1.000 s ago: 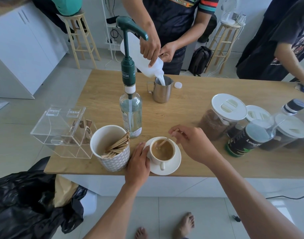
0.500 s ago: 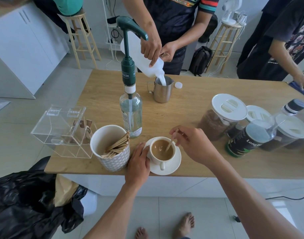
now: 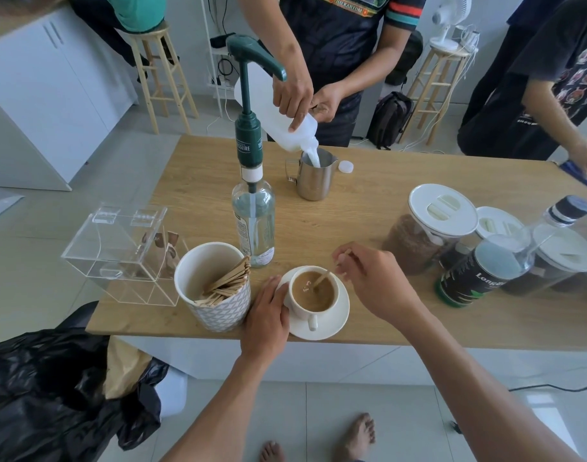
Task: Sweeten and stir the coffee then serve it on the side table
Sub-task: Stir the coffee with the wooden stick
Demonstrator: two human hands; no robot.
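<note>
While your left hand (image 3: 267,320) rests flat against the near-left side of the coffee cup (image 3: 313,295) and its saucer (image 3: 335,323), your right hand (image 3: 372,281) pinches a wooden stirrer (image 3: 321,279) whose tip sits in the coffee. Both stand at the table's (image 3: 368,211) near edge, right of the stirrer pot (image 3: 215,295).
</note>
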